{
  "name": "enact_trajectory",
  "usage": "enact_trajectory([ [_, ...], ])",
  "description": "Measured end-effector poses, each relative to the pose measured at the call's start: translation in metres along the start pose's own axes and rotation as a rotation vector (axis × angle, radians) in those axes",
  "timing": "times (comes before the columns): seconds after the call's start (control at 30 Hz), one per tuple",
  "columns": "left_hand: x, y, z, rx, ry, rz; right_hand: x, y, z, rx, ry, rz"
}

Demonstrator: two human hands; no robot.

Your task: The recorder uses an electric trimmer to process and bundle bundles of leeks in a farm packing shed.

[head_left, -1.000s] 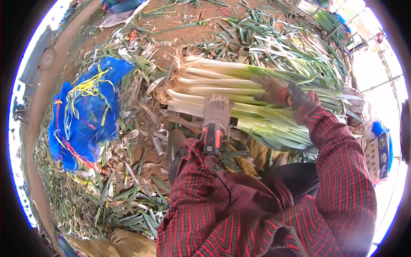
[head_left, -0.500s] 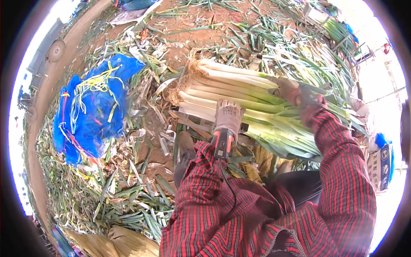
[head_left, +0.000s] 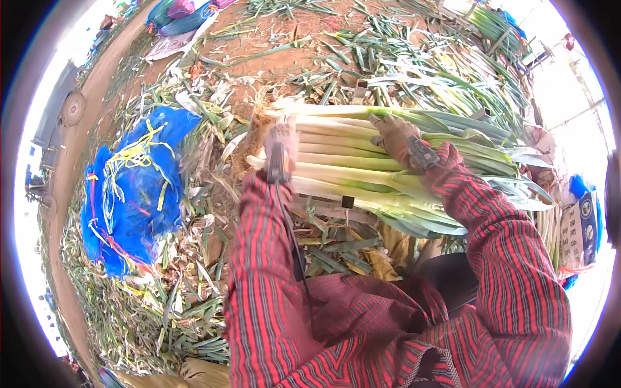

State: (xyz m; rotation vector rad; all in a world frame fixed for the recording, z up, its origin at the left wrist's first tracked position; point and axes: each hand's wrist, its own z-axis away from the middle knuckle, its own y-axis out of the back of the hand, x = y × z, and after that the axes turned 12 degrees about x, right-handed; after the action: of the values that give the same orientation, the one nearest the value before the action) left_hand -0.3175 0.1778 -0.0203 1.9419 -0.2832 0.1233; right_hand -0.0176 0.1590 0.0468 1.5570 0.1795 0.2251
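Observation:
A broad row of leeks [head_left: 343, 152] lies side by side before me, white stalks and roots to the left, green leaves to the right. My left hand [head_left: 282, 139], in a pale glove, is over the white stalks near the root ends. Motion blurs its fingers, so their grip is unclear. My right hand [head_left: 396, 134], in a brownish glove, rests on the stalks where white turns green. Its fingers and thumb are apart, pointing left. Each wrist carries a small dark device with a cable. The leeks partly cover a metal rack [head_left: 330, 205] below them.
A blue plastic bag [head_left: 132, 194] with yellow and red ties sits at the left. Cut leaves [head_left: 414, 61] and peelings litter the soil. Another leek bundle [head_left: 488, 26] stands far right; a printed sack [head_left: 579, 229] is near the right edge. Colourful bundles [head_left: 181, 16] lie far left.
My left hand has moved left and away from me, from mid-stalk to near the root ends. My right hand has shifted left along the stalks. The view has turned slightly.

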Motion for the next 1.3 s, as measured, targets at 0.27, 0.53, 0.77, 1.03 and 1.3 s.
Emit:
enact_trajectory([
  [0.27,-0.036,-0.029,-0.044,-0.127,-0.396,-0.522,0.037,0.034,0.034,0.039,0.231,0.121],
  [0.53,-0.065,-0.043,-0.050,-0.167,-0.307,-0.497,0.072,0.014,0.018,0.021,0.214,0.230],
  [0.77,0.047,-0.048,-0.038,-0.072,-0.688,0.230,0.077,0.002,0.020,0.059,-0.157,-0.264],
  [1.03,0.115,-0.052,0.021,-0.326,-0.346,0.407,0.085,-0.044,-0.009,0.024,-0.237,-0.554],
  [1.3,0.090,-0.064,0.010,-0.382,-0.321,0.192,0.108,0.054,0.079,0.798,0.060,-0.258],
])
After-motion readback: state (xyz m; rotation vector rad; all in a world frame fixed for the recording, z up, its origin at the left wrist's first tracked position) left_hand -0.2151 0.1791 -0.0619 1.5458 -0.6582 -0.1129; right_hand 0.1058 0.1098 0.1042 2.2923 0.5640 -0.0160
